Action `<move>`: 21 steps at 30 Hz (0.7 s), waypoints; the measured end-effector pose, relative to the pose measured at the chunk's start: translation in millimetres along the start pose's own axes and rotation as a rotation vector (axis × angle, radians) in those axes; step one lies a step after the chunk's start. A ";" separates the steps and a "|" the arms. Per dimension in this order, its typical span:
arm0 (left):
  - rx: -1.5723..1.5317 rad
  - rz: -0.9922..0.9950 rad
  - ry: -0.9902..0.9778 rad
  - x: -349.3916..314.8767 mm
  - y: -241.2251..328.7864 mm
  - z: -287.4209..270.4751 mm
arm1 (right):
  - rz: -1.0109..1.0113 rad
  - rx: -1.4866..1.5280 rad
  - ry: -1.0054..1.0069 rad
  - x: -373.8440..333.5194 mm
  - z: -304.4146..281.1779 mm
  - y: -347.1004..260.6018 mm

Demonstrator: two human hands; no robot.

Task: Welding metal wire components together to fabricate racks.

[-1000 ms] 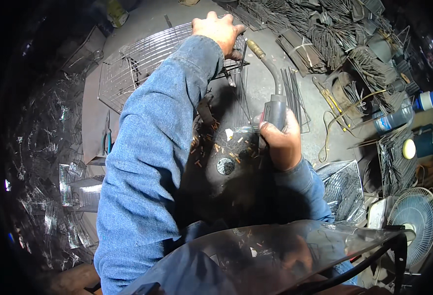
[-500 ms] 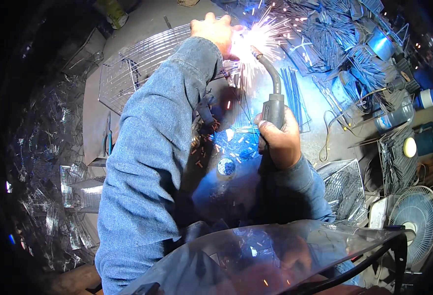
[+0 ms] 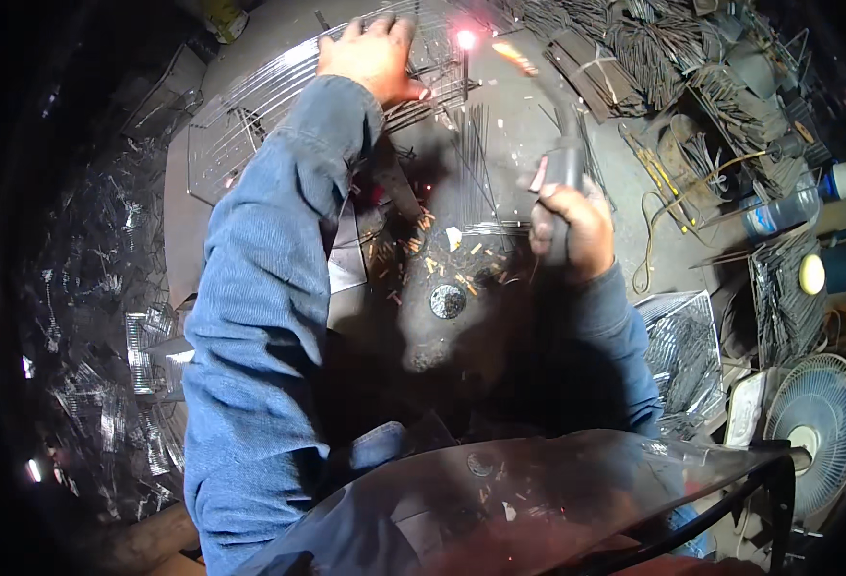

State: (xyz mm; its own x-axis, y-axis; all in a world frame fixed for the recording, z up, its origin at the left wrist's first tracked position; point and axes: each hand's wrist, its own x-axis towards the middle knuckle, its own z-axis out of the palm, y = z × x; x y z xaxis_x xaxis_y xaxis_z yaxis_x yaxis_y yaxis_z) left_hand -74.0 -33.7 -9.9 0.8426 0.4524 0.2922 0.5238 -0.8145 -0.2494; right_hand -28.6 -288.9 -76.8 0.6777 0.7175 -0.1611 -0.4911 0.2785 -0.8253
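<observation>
At twelve o'clock the left hand [image 3: 373,56] presses spread on the wire grille [image 3: 250,106], a weld spot [image 3: 464,39] glowing, while the right hand [image 3: 569,226] grips the welding torch [image 3: 565,168]; the next joint likely needs repositioning.

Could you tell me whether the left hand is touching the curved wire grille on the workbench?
Touching. The head view shows the left hand pressed flat on the curved wire grille, fingers spread across its wires.
</observation>
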 end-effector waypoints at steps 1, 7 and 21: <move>0.031 0.049 -0.028 1.1 -0.7 -1.5 | -0.051 0.039 0.065 1.9 -2.5 2.4; 0.112 0.129 -0.006 13.5 6.5 -4.9 | 0.265 0.103 -0.023 24.5 -8.1 34.2; 0.156 0.113 -0.121 17.7 4.7 -0.2 | 0.362 0.273 -0.162 10.2 -23.8 37.2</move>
State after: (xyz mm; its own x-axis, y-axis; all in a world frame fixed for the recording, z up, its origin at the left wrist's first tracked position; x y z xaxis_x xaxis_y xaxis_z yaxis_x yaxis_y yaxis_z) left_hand -56.6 -29.6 -5.7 0.9011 0.4091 0.1438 0.4301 -0.8008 -0.4168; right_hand -27.0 -286.4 -122.1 0.3533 0.8834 -0.3078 -0.8203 0.1343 -0.5560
